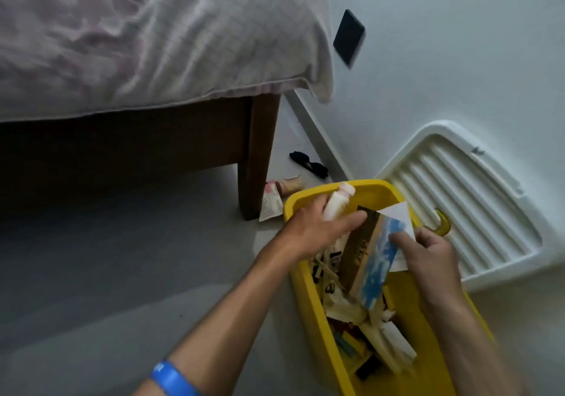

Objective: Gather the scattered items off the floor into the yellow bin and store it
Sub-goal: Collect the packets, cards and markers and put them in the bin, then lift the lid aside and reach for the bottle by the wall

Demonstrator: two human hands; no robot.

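Yellow plastic makes the bin (308, 279), a long tub that sits on the grey floor (122, 273) with its long side running away from the person toward the wall. It is already stuffed with boxes, packets and papers. Both hands are right over its far end. The left hand (318, 227) has its fingers curled round a smooth white bottle (336, 204) with a pale pink cap, which points up and away. The right hand (428, 252) pinches a flat blue and white card (380, 258) that leans across a brown box (357, 249) inside the bin. I think both things only need to go down a little to land in the tub. More things wait on the floor just past the bin's far left corner, by the dark wooden bed leg (256, 157): a soft pink and white packet (270, 206) and a small tan tube (290, 184). Black sunglasses (308, 165) lie a bit further, near the wall. The left hand is nearer to all of these, so it looks like the one to reach next. A white ribbed plastic lid (458, 197) leans on the wall to the right. A blue band (174, 377) wraps the left arm.
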